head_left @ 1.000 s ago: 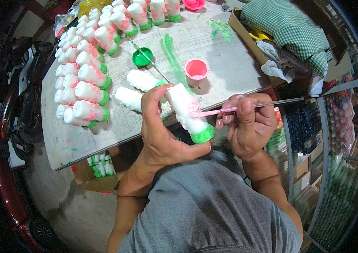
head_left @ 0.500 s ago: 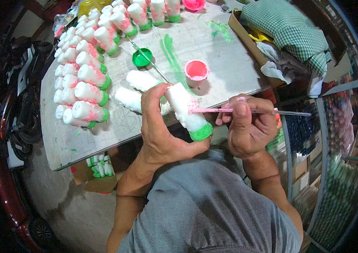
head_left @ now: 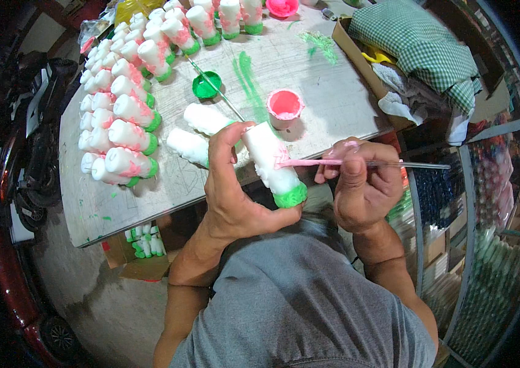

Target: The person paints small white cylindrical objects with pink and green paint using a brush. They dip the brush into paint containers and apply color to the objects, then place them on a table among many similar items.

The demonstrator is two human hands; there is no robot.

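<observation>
The left hand grasped a white, green-ended cylinder (head_left: pixel 264 150) above the table's near edge; the right hand (head_left: pixel 361 184) pinched a brush (head_left: pixel 408 164), its pink tip touching the cylinder's side. On the scuffed, green-smeared table (head_left: pixel 345 83) stood a pink cup (head_left: pixel 285 121), then a green dish (head_left: pixel 201 88) and painted rows (head_left: pixel 126 107). Stocked shelves (head_left: pixel 470 184) stood right, any lettering too small to read; a red vehicle (head_left: pixel 10 270) left.

Bare pale-grey tabletop (head_left: pixel 342 101) leaves passage between the round pink-paint cup (head_left: pixel 283 124) and the brown cardboard box (head_left: pixel 354 64). Left, two lumpy white cylinders (head_left: pixel 206 118) and a slim brush (head_left: pixel 231 107) across a round green dish (head_left: pixel 199 93) obstruct; nearer, the left hand (head_left: pixel 229 193) does.
</observation>
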